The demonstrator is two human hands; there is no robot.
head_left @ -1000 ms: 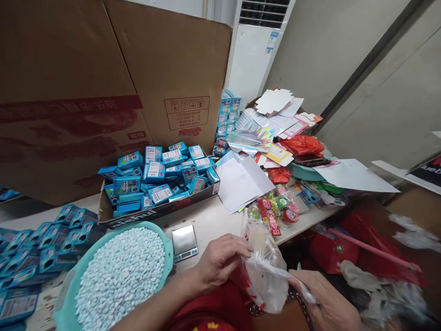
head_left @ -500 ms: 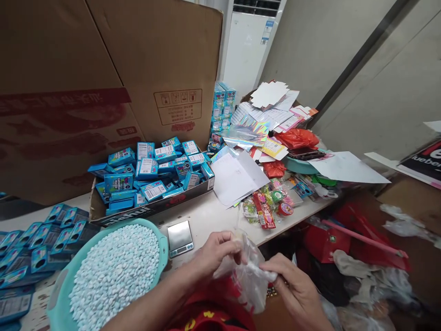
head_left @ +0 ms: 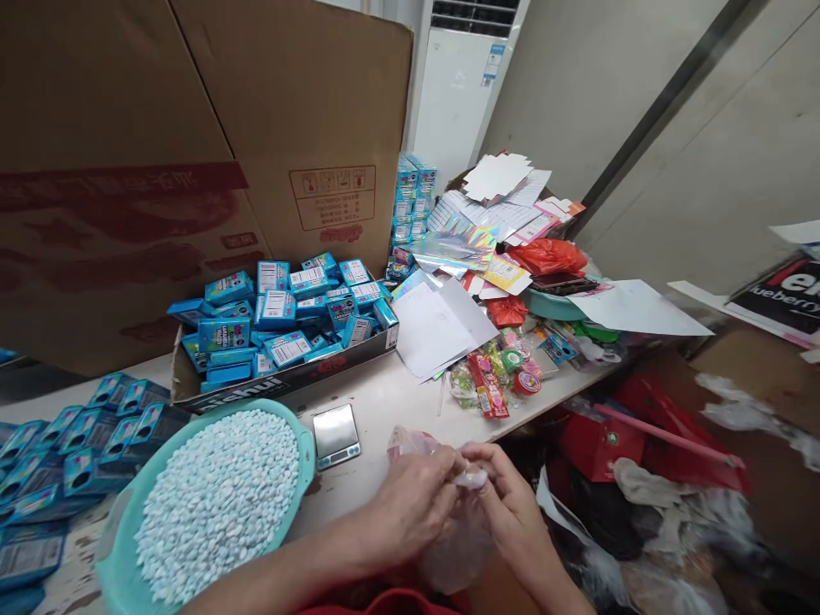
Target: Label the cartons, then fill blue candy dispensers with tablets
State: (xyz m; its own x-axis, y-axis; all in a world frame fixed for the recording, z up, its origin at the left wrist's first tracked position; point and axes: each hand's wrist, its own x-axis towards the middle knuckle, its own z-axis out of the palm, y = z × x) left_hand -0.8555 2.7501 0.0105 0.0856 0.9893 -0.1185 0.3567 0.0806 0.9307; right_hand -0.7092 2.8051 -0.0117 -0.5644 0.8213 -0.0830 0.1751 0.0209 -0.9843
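Observation:
A clear plastic bag (head_left: 458, 547) hangs between my two hands at the bottom centre, its top bunched up. My left hand (head_left: 419, 500) is closed on the bunched plastic from the left. From the right, my right hand (head_left: 509, 504) pinches the same bunched part, and the fingertips of both hands almost meet there. What the bag contains, if anything, cannot be made out. Left of my hands lies a small digital scale (head_left: 336, 436), and beyond it stands a turquoise basin (head_left: 306, 453) full of pale blue candies (head_left: 221, 504).
An open carton (head_left: 346, 367) of small blue boxes stands before a large cardboard box (head_left: 320, 102). More blue boxes (head_left: 96, 461) sit at left. Papers (head_left: 442, 329) and candy packets (head_left: 490, 384) lie on the table (head_left: 384, 393). Plastic bags and red items fill the lower right.
My hands have come closer together on the bag. My left hand has turned and moved down, and the bag's bunched top now sits between the fingertips of both hands.

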